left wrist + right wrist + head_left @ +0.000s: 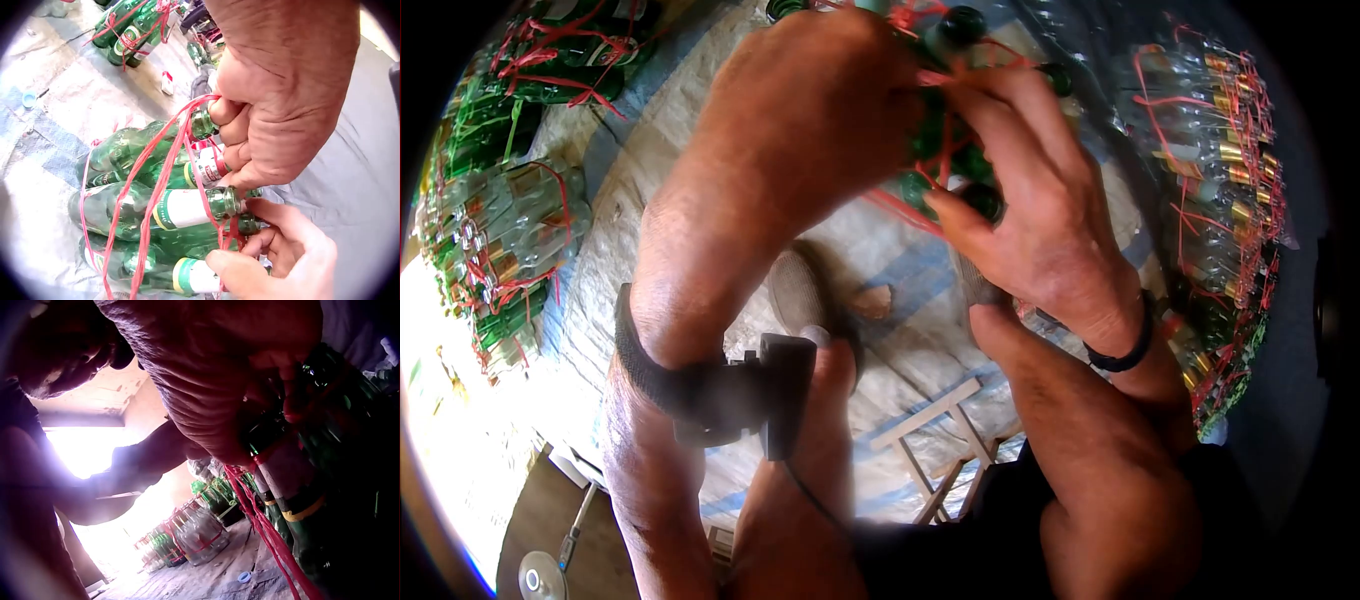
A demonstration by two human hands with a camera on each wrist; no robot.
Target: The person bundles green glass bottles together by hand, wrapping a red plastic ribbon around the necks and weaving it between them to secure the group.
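Note:
Green bottles (119,209) (309,531) lie bunched in the left wrist view, necks toward both hands, with red string (161,181) (265,531) looped along them. My left hand (800,110) (287,94) pinches several strands beside a bottle mouth, its fingers curled. Against the necks, my right hand (1050,205) (290,250) (212,381) has its thumb and bent fingers on the string between the bottles; its exact grip is partly hidden. In the head view the left hand covers part of the bundle.
Tied clear bottles (1200,150) stand at the right, with clear bundles (520,215) and green bundles (565,60) at the left. A wooden frame (930,415) lies near the legs. A blue cap (29,99) rests on the sheet (47,169).

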